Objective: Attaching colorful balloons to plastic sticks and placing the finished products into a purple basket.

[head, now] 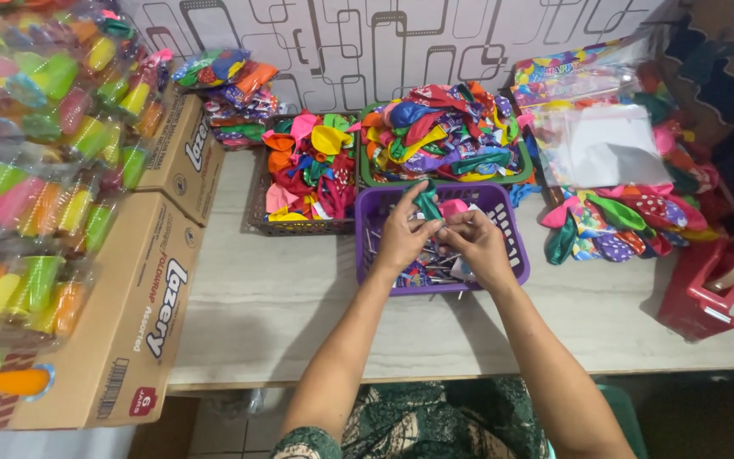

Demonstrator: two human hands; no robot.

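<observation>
Far left of the grip, clear crinkly bags of bright plastic toys (36, 161) lean over brown cardboard boxes (142, 314). Nearer, a dark mesh basket (256, 204) holds limp rubber balloons in red, yellow and pink, and beyond the hands a green basket (443, 177) is heaped with more.

The left hand (401, 238) and the right hand (477, 246) meet above a purple slotted plastic basket (516, 255). The grip is closed on both sides: the left hand's fingertips pinch a soft, deflated green balloon (426, 202), and the right hand's fingers close on its lower end, just beside them. Thin sticks lie in the basket under the hands.

Right of the grip lie flat dotted balloons (622, 225), a clear plastic bag (601, 149) and a red tape dispenser (707, 285).

The desk (282, 314) is pale, with a streaked stone-like grain; the wall behind bears rounded rectangle outlines.
</observation>
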